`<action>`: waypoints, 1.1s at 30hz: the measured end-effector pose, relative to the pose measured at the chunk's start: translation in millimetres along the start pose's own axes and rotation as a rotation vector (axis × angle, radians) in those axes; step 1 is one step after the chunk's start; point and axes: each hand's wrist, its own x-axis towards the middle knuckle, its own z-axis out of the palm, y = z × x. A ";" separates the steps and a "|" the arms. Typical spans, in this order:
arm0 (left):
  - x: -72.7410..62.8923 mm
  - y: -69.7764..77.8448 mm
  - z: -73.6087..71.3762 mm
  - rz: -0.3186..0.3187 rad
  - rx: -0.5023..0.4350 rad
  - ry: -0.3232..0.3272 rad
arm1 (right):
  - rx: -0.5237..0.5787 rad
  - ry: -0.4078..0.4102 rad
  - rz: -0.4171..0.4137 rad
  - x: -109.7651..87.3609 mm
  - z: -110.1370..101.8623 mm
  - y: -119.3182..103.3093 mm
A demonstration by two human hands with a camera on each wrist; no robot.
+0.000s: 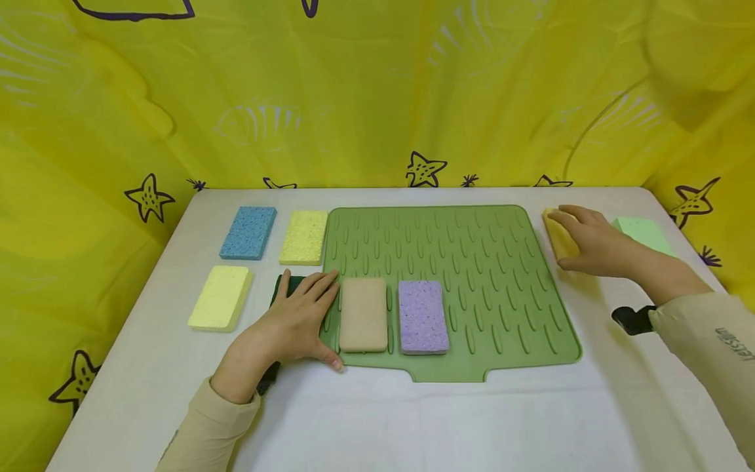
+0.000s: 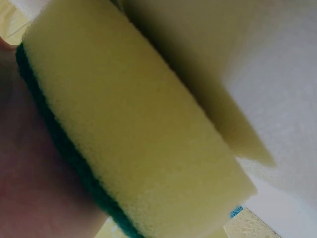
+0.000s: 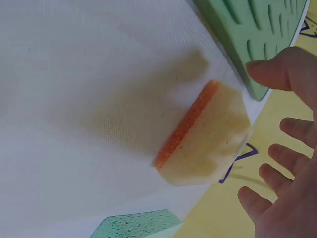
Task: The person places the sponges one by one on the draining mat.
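Observation:
My left hand (image 1: 297, 321) spreads its fingers over a dark green-topped scrub sponge (image 1: 293, 283) at the left edge of the green ridged mat (image 1: 495, 262). In the left wrist view that sponge's thick yellow foam (image 2: 133, 119) shows, its green scouring layer (image 2: 74, 144) against the palm; much of it is hidden from the head view. The left thumb points out toward the mat. Over on the right, my right hand (image 1: 601, 244) hovers with parted fingers around a yellow sponge with an orange layer (image 3: 203, 134). A gap shows between fingers and sponge in the right wrist view.
On the mat lie a beige sponge (image 1: 363, 314) and a purple sponge (image 1: 423, 318). Left of it are a blue sponge (image 1: 248, 233), a yellow sponge (image 1: 303, 237) and a pale yellow one (image 1: 221, 298). A mint green sponge (image 1: 643, 235) lies beyond the right hand. Yellow curtains enclose the table.

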 end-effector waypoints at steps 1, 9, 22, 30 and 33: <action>-0.2 0.0 -0.1 0.002 0.002 0.005 | 0.010 -0.009 0.006 2.0 -0.4 1.8; 0.0 -1.1 1.0 -0.001 0.006 0.006 | 0.030 -0.094 0.053 15.7 -4.0 11.2; 0.7 -1.8 2.5 0.001 0.009 0.014 | -0.005 -0.203 0.125 26.5 -0.6 21.7; 1.9 -1.5 3.4 -0.004 0.006 0.002 | -0.060 -0.270 0.127 28.2 -2.2 21.0; 1.8 -1.9 3.9 -0.005 0.007 0.003 | -0.082 -0.263 0.118 29.5 -3.0 21.0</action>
